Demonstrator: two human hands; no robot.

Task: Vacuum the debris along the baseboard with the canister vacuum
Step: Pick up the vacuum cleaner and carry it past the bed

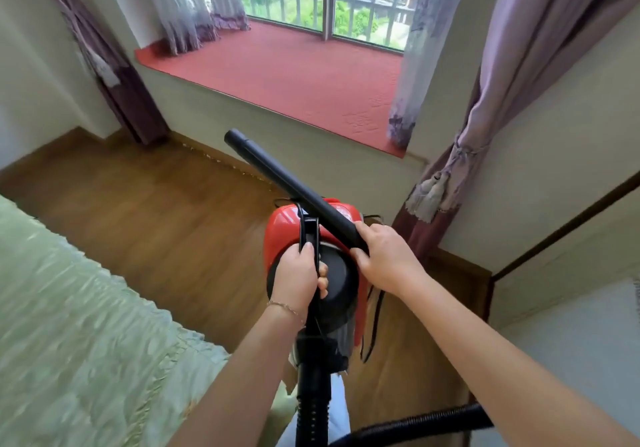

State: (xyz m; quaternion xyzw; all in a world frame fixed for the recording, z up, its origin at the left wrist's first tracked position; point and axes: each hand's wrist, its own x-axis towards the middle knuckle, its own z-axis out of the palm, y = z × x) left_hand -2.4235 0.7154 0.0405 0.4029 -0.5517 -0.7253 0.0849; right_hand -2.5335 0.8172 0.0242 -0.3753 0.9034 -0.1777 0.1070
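We've the L hand [300, 273] curled round the carry handle [310, 233] of the red canister vac [282, 230], R hand [382, 256] wrapped on the stiff black wand [277, 169] at its near end, tip beyond our grip toward baseboard debris [212, 159]; vac prob hefty, so handle's the hold.

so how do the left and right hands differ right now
The left hand grips the black carry handle on the red canister vacuum; the right hand grips the near end of the black tube, which angles off toward the baseboard. The left wrist wears a thin bracelet; the right wrist is bare. Both hands are curled round black parts of that vacuum.
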